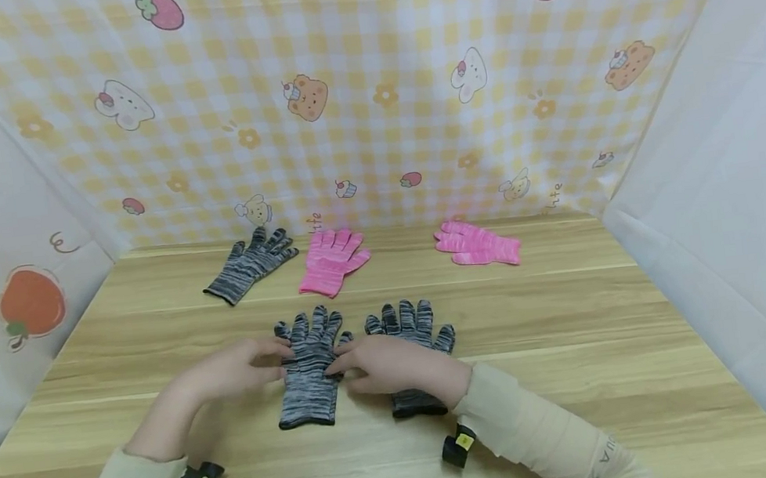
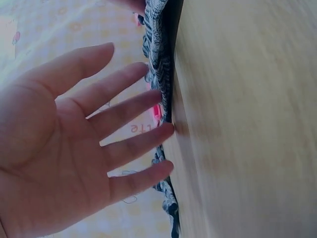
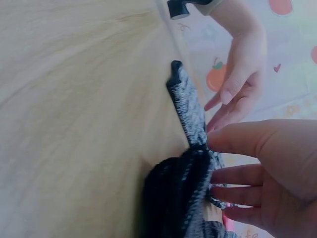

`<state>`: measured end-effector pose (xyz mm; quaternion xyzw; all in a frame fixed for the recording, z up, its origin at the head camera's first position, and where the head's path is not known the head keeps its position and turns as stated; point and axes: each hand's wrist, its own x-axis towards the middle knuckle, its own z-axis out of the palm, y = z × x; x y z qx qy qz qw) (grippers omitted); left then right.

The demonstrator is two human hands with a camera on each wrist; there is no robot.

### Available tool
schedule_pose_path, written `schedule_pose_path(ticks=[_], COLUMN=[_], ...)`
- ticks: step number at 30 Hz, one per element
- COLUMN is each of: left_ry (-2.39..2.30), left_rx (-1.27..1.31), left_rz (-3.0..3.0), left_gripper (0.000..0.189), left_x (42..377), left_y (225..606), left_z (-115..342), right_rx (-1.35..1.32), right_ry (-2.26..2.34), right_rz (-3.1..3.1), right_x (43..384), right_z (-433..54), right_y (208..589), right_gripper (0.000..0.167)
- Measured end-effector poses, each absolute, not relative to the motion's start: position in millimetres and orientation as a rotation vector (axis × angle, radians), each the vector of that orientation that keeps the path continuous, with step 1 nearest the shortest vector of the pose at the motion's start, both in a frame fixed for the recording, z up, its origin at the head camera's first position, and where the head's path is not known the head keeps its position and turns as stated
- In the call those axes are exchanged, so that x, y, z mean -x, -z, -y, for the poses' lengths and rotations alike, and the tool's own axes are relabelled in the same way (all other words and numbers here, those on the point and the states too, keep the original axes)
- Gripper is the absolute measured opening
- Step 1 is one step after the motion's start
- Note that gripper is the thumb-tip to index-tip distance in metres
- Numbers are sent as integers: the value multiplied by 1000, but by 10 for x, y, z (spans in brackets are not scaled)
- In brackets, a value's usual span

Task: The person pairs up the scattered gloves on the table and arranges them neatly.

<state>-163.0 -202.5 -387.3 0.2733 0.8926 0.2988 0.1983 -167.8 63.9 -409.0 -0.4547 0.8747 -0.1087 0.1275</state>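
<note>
Two grey-and-black knit gloves lie flat in the middle of the table, fingers pointing away. At the left edge of the nearer-left glove, my left hand has its fingertips. Its fingers are spread and nearly straight in the left wrist view, with nothing in the palm. My right hand reaches across the second grey glove, hiding its middle. The right thumb and fingertips touch the right edge of the left glove; in the right wrist view the fingers are extended against the knit fabric.
Farther back lie another grey-and-black glove, a pink glove and a second pink glove to the right. A yellow checked cloth hangs behind the wooden table, with white cloth at the sides.
</note>
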Motion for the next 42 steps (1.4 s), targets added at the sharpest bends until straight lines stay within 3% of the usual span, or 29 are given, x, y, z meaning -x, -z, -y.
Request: schedule_pose_path(ticks=[10,17,42], left_ry=[-1005,-1071,-1206], left_rx=[-720,-691,-333], left_rz=[-2569,-2670,-2805], left_gripper=[31,27,37], left_x=[1735,1821,2178], left_y=[3880,3846,3729], left_z=[2079,2156,2649], right_rx=[1226,1003,486], right_ry=[670,956,1631], right_rz=[-2546,-2551,-2318], right_x=[1779,1857,2069], right_z=[-597,-533,-156], right_y=[3951,3918,3893], right_gripper=[31,25,26])
